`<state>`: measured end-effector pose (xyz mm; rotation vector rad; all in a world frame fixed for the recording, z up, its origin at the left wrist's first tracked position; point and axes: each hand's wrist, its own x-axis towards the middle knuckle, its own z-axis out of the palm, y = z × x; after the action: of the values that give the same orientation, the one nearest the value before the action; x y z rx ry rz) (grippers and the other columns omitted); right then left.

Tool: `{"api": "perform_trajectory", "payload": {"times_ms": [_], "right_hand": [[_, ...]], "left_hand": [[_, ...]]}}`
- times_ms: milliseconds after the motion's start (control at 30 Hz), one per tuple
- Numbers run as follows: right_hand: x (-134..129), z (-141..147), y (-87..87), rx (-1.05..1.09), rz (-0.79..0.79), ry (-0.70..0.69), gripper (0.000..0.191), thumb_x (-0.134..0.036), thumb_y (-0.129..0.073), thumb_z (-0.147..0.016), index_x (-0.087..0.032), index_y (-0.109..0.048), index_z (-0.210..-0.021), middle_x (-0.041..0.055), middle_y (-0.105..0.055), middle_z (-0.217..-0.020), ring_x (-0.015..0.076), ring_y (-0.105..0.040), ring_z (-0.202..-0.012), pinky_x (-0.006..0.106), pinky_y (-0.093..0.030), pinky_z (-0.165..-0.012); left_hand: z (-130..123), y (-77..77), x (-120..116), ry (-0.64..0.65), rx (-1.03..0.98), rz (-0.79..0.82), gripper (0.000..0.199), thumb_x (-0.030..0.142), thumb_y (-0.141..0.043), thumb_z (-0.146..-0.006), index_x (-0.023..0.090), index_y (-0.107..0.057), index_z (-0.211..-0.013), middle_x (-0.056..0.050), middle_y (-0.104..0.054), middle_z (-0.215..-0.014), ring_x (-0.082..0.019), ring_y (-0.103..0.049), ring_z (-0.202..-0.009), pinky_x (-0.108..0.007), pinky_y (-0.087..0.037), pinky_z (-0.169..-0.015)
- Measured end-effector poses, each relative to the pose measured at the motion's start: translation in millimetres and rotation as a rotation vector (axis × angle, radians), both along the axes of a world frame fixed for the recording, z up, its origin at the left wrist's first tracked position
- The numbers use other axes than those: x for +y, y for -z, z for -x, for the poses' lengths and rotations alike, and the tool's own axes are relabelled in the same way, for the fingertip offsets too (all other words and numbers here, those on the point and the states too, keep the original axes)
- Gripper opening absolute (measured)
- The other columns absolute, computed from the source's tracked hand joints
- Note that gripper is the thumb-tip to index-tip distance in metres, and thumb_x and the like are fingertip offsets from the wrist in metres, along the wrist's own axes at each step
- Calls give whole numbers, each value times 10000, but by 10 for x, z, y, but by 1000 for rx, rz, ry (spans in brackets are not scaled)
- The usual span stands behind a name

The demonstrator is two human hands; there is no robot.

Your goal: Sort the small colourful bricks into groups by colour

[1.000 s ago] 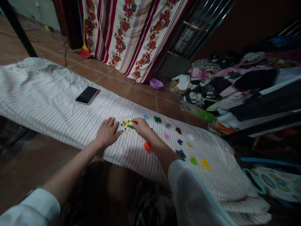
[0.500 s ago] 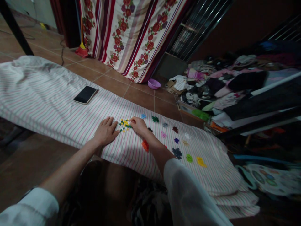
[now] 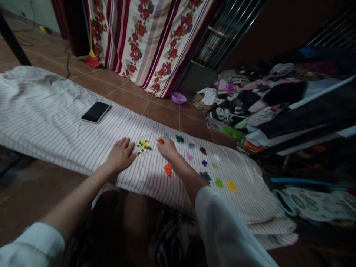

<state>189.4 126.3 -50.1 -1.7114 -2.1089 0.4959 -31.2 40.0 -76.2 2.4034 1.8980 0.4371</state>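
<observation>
My left hand (image 3: 120,155) lies flat on the striped cloth (image 3: 69,137), fingers spread, just left of a loose pile of small yellow and green pieces (image 3: 144,145). Right of that pile, a short gap away, my right hand (image 3: 166,147) is closed in a pinch; what its fingertips hold, if anything, is too small to name. Near this hand are a light blue pile (image 3: 165,135), partly hidden, a dark green pile (image 3: 179,138) and an orange pile (image 3: 168,169). Pink pieces (image 3: 189,157) lie right of my right wrist.
Several more small colour piles, among them lime green (image 3: 218,182) and yellow (image 3: 232,186), lie to the right. A phone (image 3: 96,112) rests on the cloth at the left. Beyond are a purple basin (image 3: 178,98), a floral curtain (image 3: 139,40) and heaped clothes (image 3: 250,92).
My right hand has drawn back slightly from the yellow and green pieces, leaving a gap. My left hand stays flat beside them. The whole view has shifted a little.
</observation>
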Motion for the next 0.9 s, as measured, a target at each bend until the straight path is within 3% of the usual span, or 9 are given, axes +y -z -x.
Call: {"api": "perform_trajectory", "payload": {"times_ms": [233,367,467,600,733,900], "right_hand": [[-43,-168,6,34,-42,54,238,-143,-503,-748,-195,-682,-895,-2,-668,-780,136,-592,-722,231,-431,-699],[-83,-440,-48,69,-70,84,229,-161,-514,-741,-181,-678,-899,8,-669,-769,135,-595,-710,236,-439,-704],[-104,-780,-80,90,-103,162,208,-195,-527,-736,-183,-675,-882,5,-668,-757,137,-598,-708,241,-446,-712],[-132,-1376,-101,117,-153,382,208,-242,-509,-742,-193,-670,-863,11,-674,-770,151,-610,-743,245,-456,-717],[-199,-2014,-115,84,-167,654,215,-269,-515,-726,-194,-673,-850,31,-682,-814,173,-617,-797,263,-461,-747],[-300,-2675,-67,98,-148,828,231,-269,-569,-658,-188,-681,-842,26,-676,-782,178,-621,-763,265,-463,-710]], "left_hand": [[-31,-57,21,-4,23,-1,472,460,-375,-912,164,-524,-1248,-171,-464,-1379,-323,-375,-1317,-468,-334,-1051],[-76,-70,14,-18,25,-38,453,482,-369,-908,175,-548,-1188,-158,-512,-1311,-315,-412,-1280,-465,-356,-1014],[-95,-8,9,-35,33,-113,502,490,-341,-911,142,-524,-1224,-181,-507,-1317,-324,-407,-1281,-474,-346,-1022],[-101,57,13,-21,27,-167,515,471,-318,-915,121,-514,-1238,-198,-518,-1304,-338,-419,-1268,-490,-368,-999],[-105,41,5,0,29,-177,458,432,-326,-915,148,-520,-1218,-183,-536,-1270,-327,-438,-1246,-490,-390,-979],[-97,40,-8,36,14,-210,416,392,-331,-912,173,-529,-1205,-179,-547,-1252,-334,-432,-1251,-523,-382,-990]]}}
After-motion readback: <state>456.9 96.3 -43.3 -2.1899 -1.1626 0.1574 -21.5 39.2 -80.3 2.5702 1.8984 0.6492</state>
